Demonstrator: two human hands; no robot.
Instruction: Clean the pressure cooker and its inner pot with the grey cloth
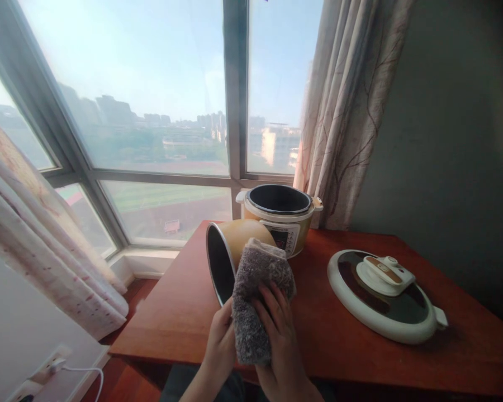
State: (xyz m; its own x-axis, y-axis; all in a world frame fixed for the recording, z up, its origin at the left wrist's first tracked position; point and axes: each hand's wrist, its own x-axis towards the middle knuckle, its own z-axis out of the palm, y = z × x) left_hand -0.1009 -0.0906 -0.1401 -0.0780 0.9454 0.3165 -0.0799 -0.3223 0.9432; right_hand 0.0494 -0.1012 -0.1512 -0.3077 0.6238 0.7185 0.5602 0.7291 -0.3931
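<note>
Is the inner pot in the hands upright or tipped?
Tipped: the inner pot lies sideways, its dark opening facing left.

A cooker lid (385,296) lies on the red table (184,312); patterned curtains (352,111) flank the window (151,84).
</note>
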